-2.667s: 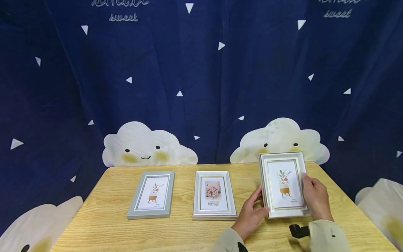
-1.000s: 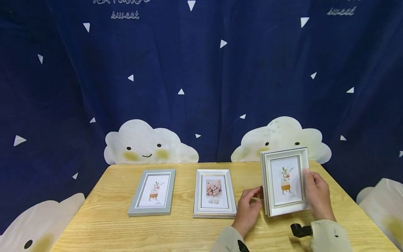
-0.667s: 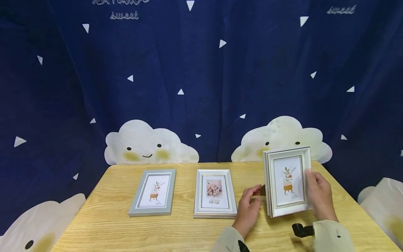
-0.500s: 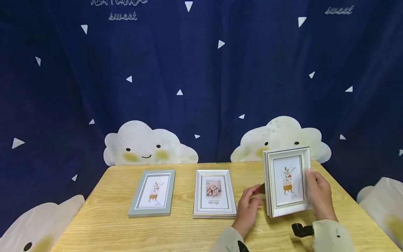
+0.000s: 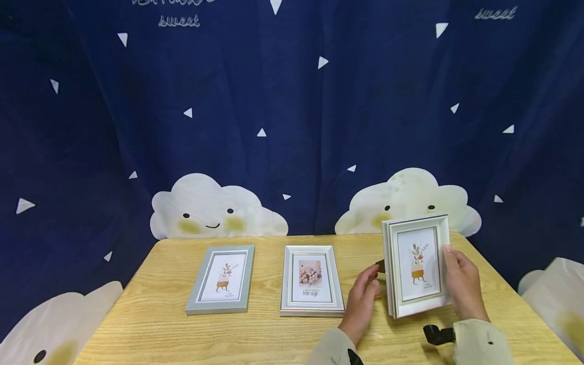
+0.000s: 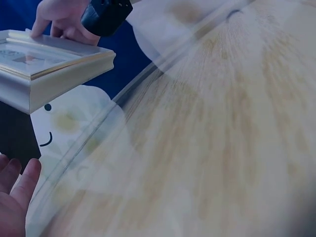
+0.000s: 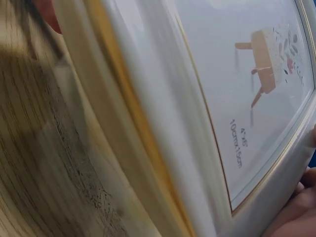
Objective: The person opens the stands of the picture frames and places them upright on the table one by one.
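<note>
My right hand (image 5: 466, 286) grips the right side of a white picture frame (image 5: 396, 304), holding it nearly upright with its left side turned toward the viewer. A potted-plant print shows in it. A dark stand flap (image 5: 380, 265) juts out from behind its left edge. My left hand (image 5: 360, 304) is beside that edge, fingertips at the flap, thumb apart from it. In the left wrist view, the left fingers (image 6: 30, 178) look fairly straight, near the dark flap (image 6: 17, 133) below the frame (image 6: 74, 71). The right wrist view shows the frame close up, printed 10cmx15cm.
A silver-white picture frame (image 5: 286, 296) with a flower print lies on the wooden table (image 5: 205, 339), left of my left hand. Farther left lies a grey-blue picture frame (image 5: 248, 276). A navy curtain (image 5: 292, 101) with clouds hangs behind the table.
The frame has shifted slightly right and turned, so its left side shows more. My left hand has gone from its lower left corner to the flap, now visible behind it.
</note>
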A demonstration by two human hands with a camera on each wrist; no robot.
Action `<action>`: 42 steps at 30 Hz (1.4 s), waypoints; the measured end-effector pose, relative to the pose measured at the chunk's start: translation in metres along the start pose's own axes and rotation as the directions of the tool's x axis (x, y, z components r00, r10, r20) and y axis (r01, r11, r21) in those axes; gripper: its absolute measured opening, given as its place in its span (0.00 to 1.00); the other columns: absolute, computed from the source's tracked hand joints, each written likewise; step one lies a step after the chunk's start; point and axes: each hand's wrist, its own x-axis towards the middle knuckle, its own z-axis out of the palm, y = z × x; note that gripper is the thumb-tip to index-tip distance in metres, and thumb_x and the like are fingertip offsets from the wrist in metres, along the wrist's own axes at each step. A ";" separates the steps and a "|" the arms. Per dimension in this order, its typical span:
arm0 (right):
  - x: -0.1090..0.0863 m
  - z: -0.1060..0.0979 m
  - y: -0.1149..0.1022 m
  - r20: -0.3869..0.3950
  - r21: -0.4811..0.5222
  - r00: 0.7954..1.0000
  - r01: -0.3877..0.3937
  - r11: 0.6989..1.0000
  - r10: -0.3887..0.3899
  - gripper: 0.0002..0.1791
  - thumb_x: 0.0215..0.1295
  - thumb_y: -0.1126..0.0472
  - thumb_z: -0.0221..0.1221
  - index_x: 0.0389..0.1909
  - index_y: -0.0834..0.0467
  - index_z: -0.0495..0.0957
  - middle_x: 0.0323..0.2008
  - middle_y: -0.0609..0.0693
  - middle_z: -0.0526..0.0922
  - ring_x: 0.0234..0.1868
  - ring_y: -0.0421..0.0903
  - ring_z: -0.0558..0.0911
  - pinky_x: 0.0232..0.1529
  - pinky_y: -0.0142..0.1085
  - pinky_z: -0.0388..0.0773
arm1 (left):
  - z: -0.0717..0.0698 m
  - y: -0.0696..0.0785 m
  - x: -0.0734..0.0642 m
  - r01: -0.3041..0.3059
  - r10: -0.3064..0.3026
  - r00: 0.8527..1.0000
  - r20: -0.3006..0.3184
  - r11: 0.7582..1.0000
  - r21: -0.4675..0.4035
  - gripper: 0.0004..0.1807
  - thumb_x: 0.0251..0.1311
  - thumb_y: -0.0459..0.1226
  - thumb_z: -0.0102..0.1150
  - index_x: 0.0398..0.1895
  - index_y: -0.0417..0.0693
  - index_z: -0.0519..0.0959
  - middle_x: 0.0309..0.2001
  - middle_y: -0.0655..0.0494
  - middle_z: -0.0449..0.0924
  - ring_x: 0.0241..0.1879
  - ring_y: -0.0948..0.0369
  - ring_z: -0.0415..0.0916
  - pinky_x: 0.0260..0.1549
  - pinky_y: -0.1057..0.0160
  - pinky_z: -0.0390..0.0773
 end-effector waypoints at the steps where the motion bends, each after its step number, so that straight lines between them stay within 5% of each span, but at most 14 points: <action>1: 0.000 0.000 0.000 0.007 0.006 1.000 -0.005 1.000 0.005 0.41 0.69 0.32 0.37 0.64 0.63 0.66 0.58 0.59 0.68 0.55 0.51 0.67 0.62 0.56 0.60 | 0.000 0.000 0.000 0.004 -0.004 1.000 0.001 1.000 -0.003 0.22 0.71 0.39 0.44 0.66 0.52 0.69 0.63 0.51 0.70 0.58 0.50 0.71 0.52 0.57 0.77; 9: 0.000 0.000 0.003 0.111 0.026 0.994 -0.019 0.999 0.016 0.45 0.70 0.32 0.34 0.75 0.60 0.49 0.74 0.62 0.48 0.73 0.63 0.48 0.68 0.62 0.44 | 0.002 0.000 0.003 0.049 -0.049 0.999 0.000 0.999 -0.001 0.22 0.71 0.42 0.43 0.67 0.53 0.69 0.62 0.55 0.71 0.57 0.53 0.72 0.54 0.57 0.75; 19: 0.001 0.000 0.008 0.117 0.006 0.993 0.010 1.000 -0.011 0.45 0.71 0.33 0.31 0.74 0.64 0.48 0.73 0.65 0.49 0.72 0.63 0.49 0.69 0.62 0.42 | 0.005 -0.001 0.008 0.117 -0.117 0.992 0.051 0.993 0.005 0.25 0.73 0.47 0.40 0.71 0.57 0.64 0.69 0.65 0.62 0.62 0.66 0.66 0.58 0.62 0.71; 28: 0.000 -0.001 0.009 0.171 -0.035 0.985 0.033 0.999 -0.026 0.44 0.72 0.35 0.27 0.74 0.66 0.46 0.70 0.69 0.51 0.70 0.66 0.49 0.67 0.66 0.42 | 0.008 -0.003 0.014 0.123 -0.129 0.991 0.035 0.983 0.139 0.29 0.71 0.55 0.35 0.72 0.59 0.62 0.72 0.66 0.55 0.71 0.63 0.51 0.69 0.52 0.52; 42: 0.004 -0.005 0.018 0.236 -0.012 0.969 0.079 0.997 -0.074 0.44 0.73 0.36 0.26 0.73 0.68 0.45 0.70 0.69 0.49 0.71 0.65 0.46 0.68 0.64 0.37 | 0.013 -0.007 0.024 0.151 -0.157 0.987 0.041 0.979 0.136 0.31 0.73 0.53 0.30 0.74 0.53 0.58 0.74 0.63 0.54 0.72 0.64 0.49 0.70 0.55 0.50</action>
